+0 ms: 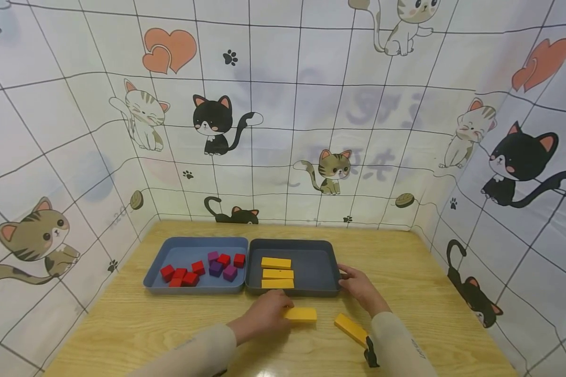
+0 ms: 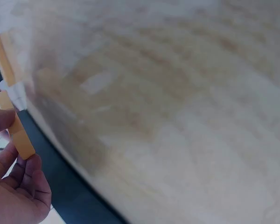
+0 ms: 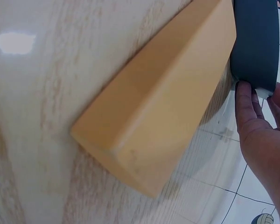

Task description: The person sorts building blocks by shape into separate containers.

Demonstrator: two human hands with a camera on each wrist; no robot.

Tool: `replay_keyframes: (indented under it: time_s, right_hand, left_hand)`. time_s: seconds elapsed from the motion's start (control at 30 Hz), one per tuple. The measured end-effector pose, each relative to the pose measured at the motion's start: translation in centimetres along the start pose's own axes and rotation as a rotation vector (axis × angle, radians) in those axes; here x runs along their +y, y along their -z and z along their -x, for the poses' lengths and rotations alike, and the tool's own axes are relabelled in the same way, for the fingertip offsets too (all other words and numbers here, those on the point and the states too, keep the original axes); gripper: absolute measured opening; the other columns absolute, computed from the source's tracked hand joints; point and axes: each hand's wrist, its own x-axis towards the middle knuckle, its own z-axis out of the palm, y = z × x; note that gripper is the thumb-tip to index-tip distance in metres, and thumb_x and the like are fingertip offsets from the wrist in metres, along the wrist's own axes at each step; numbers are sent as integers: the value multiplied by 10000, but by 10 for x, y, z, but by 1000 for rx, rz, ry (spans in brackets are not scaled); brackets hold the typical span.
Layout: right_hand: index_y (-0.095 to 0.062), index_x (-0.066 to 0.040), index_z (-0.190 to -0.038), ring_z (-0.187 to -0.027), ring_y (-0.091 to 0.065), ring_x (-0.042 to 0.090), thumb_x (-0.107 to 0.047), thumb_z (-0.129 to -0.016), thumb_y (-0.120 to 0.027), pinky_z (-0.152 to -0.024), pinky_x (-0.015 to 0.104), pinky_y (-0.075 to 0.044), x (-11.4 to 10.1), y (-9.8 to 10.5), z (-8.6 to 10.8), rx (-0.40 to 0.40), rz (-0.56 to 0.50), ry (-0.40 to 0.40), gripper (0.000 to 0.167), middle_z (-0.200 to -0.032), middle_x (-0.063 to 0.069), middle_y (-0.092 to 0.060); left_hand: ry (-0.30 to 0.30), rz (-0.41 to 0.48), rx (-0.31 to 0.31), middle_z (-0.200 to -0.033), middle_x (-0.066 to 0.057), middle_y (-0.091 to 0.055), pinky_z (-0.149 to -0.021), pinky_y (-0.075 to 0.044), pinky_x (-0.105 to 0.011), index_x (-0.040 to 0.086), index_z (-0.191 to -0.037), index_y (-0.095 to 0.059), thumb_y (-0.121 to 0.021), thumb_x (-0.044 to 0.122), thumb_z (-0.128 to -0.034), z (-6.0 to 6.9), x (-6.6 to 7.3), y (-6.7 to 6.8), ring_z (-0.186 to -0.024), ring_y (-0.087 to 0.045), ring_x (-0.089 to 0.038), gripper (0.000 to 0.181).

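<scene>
In the head view my left hand (image 1: 266, 315) holds a yellow rectangular block (image 1: 302, 314) just in front of the dark grey tray (image 1: 313, 267). The left wrist view shows that block (image 2: 18, 135) pinched between thumb and fingertips of the left hand (image 2: 16, 198), close to the tray's dark wall (image 2: 74, 179). On the tray's right side, my right hand (image 1: 362, 289) grips the rim; the right wrist view shows the fingers of this hand (image 3: 266, 140) at the wall. Three yellow blocks (image 1: 278, 274) lie in a column in the tray's left part.
Left of the dark tray, touching it, stands a blue-grey tray (image 1: 198, 246) with several red cubes (image 1: 191, 279) and purple cubes (image 1: 230, 273). Another yellow block (image 1: 351, 329) lies on the wooden table (image 1: 137, 335) by the right forearm. Cat-print sheeting (image 1: 283, 104) surrounds the table's back and sides.
</scene>
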Motion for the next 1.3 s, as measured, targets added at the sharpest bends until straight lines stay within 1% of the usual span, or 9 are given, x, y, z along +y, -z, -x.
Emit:
replay_keyframes:
  time_s: [0.2,0.3,0.47,0.67,0.9,0.97,1.03,1.13,1.3]
  right_hand:
    - [-395,52,-1479,-1221,-531,442,85,-954,-460,-1015,526,-440,1,0,1,6,-5,6,530,-1366,358,-467]
    - [-389,53,-1481,-1225,-529,445,83,-956,-459,-1012,521,-445,1,0,2,5,-3,7,531,-1374,365,-457]
    - [-376,46,-1491,-1229,-523,441,62,-963,-465,-1010,518,-446,-1,1,5,-1,2,2,536,-1376,350,-460]
    - [-371,43,-1495,-1228,-522,440,48,-965,-473,-1013,525,-439,-3,2,8,-6,1,5,540,-1373,341,-464]
    - [-359,44,-1500,-1258,-496,450,47,-969,-467,-1031,530,-423,-5,2,8,-13,10,6,542,-1397,351,-438]
    - [-360,39,-1501,-1262,-494,449,42,-972,-465,-1035,533,-418,-5,2,8,-14,17,6,540,-1402,351,-435]
    - [-363,37,-1500,-1260,-496,448,40,-972,-463,-1036,537,-415,-5,2,8,-13,28,7,538,-1402,352,-436]
    - [-374,37,-1495,-1248,-510,440,42,-967,-466,-1032,533,-421,-5,1,7,-6,32,12,536,-1396,351,-444]
    - [-394,32,-1488,-1215,-542,412,47,-963,-476,-1009,506,-449,-2,0,5,9,35,13,531,-1379,339,-469]
  left_hand:
    - [-18,7,57,-944,25,-635,-829,-516,-289,71,-1055,-746,-785,207,-796,-8,-3,9,-872,-581,-110,295]
    - [-10,-2,69,-958,17,-642,-834,-520,-302,68,-1065,-741,-782,215,-805,-13,-3,13,-882,-590,-122,301]
    - [19,-6,62,-986,8,-642,-849,-517,-313,70,-1081,-735,-774,223,-819,-22,-4,18,-895,-580,-129,306]
    - [53,-2,68,-998,4,-647,-826,-513,-311,72,-1092,-735,-750,201,-816,-34,-5,20,-869,-562,-130,305]
    - [75,-2,77,-953,15,-620,-775,-505,-305,84,-1075,-740,-753,210,-828,-52,-10,20,-828,-534,-126,278]
    - [89,-4,72,-966,9,-636,-807,-512,-316,80,-1084,-741,-758,215,-837,-57,-10,20,-859,-557,-144,282]
    - [92,-12,70,-1002,2,-667,-874,-513,-336,78,-1090,-743,-758,219,-845,-61,-10,20,-946,-594,-173,283]
    - [93,-17,60,-1041,-13,-676,-901,-512,-347,78,-1109,-742,-748,218,-859,-66,-9,21,-996,-607,-199,286]
    - [91,-32,53,-1027,-18,-650,-845,-519,-328,83,-1120,-740,-747,216,-859,-74,-9,19,-923,-593,-174,293]
